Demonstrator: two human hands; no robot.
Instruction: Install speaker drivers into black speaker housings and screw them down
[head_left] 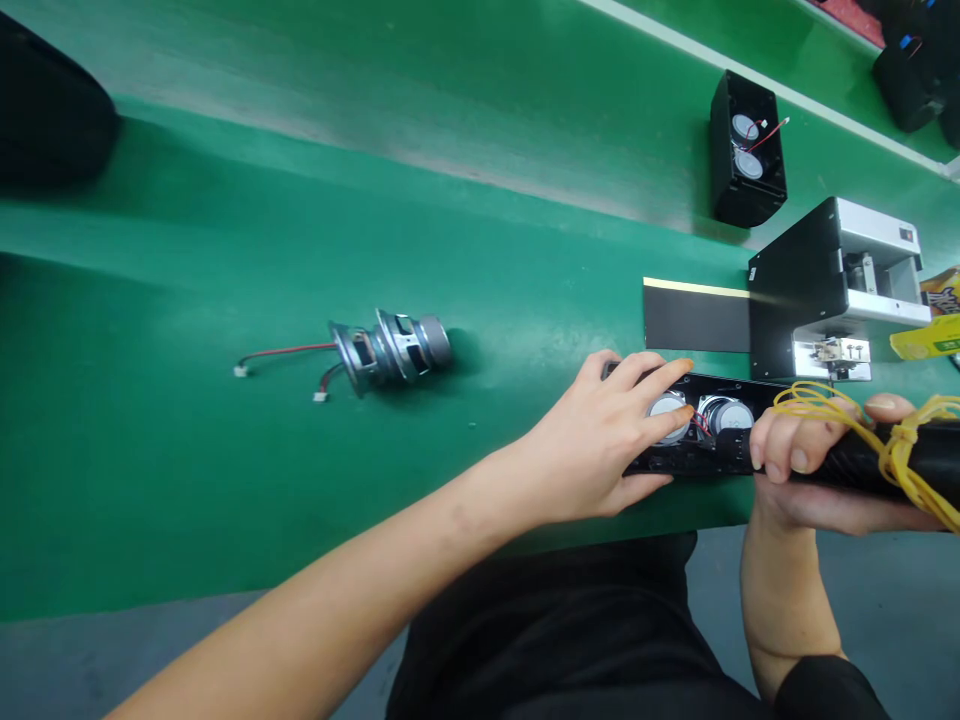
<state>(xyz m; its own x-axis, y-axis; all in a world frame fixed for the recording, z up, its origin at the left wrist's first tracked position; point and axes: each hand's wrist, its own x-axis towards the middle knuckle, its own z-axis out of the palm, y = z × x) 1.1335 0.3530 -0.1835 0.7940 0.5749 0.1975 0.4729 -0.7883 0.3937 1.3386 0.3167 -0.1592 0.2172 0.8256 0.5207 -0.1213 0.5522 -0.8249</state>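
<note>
My left hand [592, 435] grips the left part of a black speaker box [709, 462], its fingers over the top and its thumb at the near side. Two round speaker drivers [730, 414] sit in the box, with red wires between them; the fingers partly cover the left one. My right hand [799, 455] is wrapped round a black electric screwdriver [859, 462] with yellow bands tied on it. The screwdriver lies nearly level, its nose over the right driver's near edge. I cannot make out its tip or any screw there.
Two loose speaker drivers [390, 347] with wired plugs lie stacked on the green bench [225, 480]. Beyond my hands stand a screw feeder [832, 270], a dark flat strip [696, 316] and another open speaker box [748, 150]. Dark objects [52, 110] occupy the far left.
</note>
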